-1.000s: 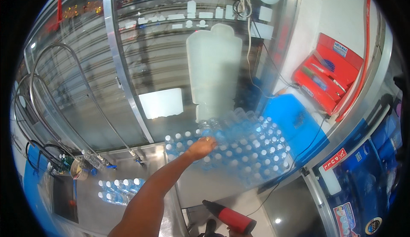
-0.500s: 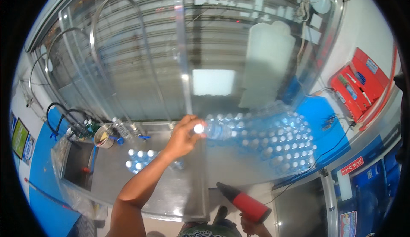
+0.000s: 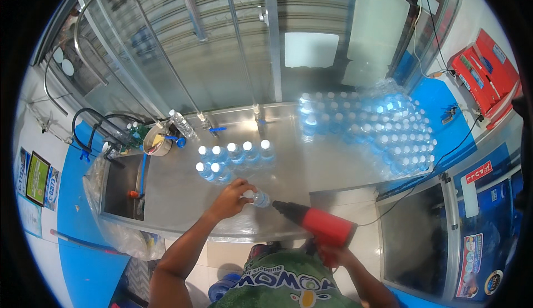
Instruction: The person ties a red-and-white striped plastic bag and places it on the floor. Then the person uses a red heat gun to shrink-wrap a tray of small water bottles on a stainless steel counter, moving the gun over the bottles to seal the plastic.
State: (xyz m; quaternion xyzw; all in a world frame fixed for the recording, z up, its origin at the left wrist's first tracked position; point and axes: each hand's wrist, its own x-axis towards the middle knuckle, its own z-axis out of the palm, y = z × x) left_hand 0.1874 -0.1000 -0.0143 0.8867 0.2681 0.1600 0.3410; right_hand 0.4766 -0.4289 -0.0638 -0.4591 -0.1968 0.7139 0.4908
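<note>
My left hand (image 3: 232,199) grips a small clear water bottle (image 3: 261,198) by its cap end, tilted over the front of the steel counter. In my right hand (image 3: 335,254) is a red heat gun (image 3: 328,227) with a black nozzle, held by its handle. The nozzle tip points left, close beside the bottle. Behind my left hand stands a small group of white-capped bottles (image 3: 235,151). A much larger cluster of the same bottles (image 3: 383,136) fills the right part of the counter.
At the left, a steel sink (image 3: 123,188) adjoins the counter (image 3: 183,208). A tub (image 3: 157,142) and taps with blue handles (image 3: 217,129) line the back. The heat gun's black cord (image 3: 411,192) runs right, towards an open red case (image 3: 488,80).
My left hand has brought a bottle from the large cluster back towards the counter's front. The heat gun has risen to meet it. The view has shifted, and more standing bottles show at left.
</note>
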